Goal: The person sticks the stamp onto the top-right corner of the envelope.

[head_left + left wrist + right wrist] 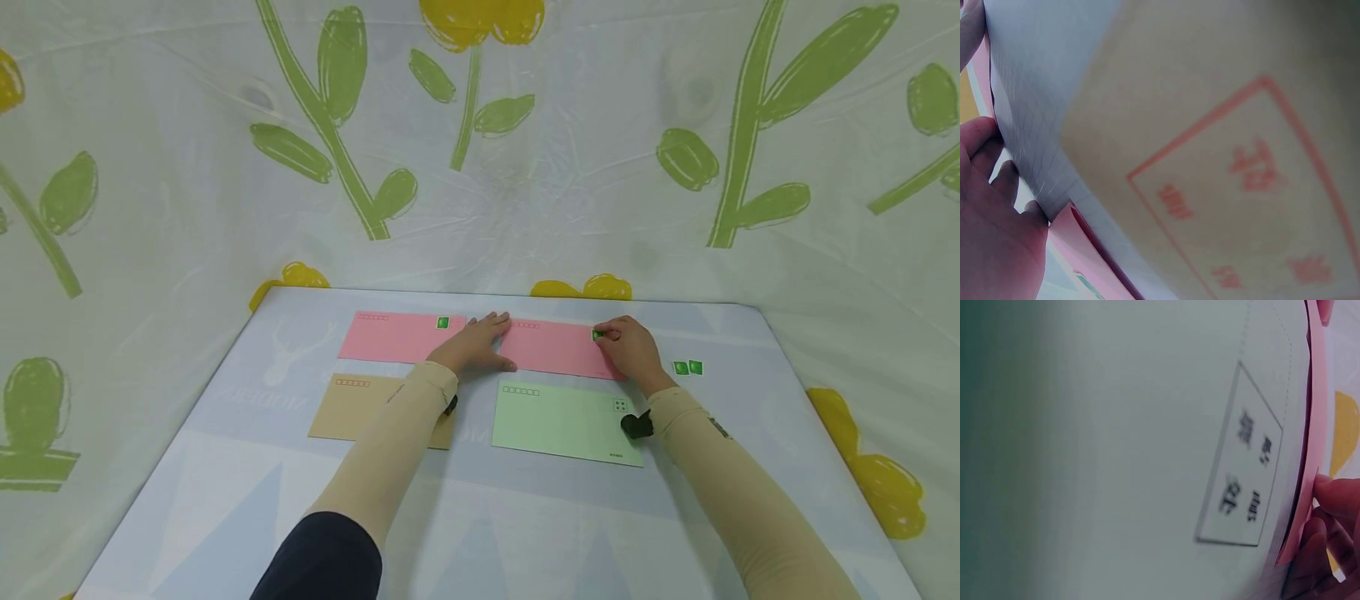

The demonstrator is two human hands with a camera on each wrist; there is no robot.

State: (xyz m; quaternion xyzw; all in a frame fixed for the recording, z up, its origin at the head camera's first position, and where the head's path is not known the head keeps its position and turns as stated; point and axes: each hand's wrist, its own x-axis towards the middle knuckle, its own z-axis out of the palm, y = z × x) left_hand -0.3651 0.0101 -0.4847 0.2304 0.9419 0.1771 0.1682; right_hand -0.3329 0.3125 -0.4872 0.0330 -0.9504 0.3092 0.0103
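Green stamp (597, 335) is pinched in your right hand (632, 354), at the two o'clock corner of the right-hand pink envelope (555, 350); your left hand (477, 343), fingers spread, rests at that envelope's nine o'clock end. Of four envelopes, the other pink one (386, 337) lies at your left hand's nine o'clock, bearing one stamp (443, 322); the tan one (345, 415), its red boxed characters blurred, at eight. From your right hand, the green one (562, 427), its boxed black characters blurred, lies toward seven; two loose stamps (696, 367) near three.
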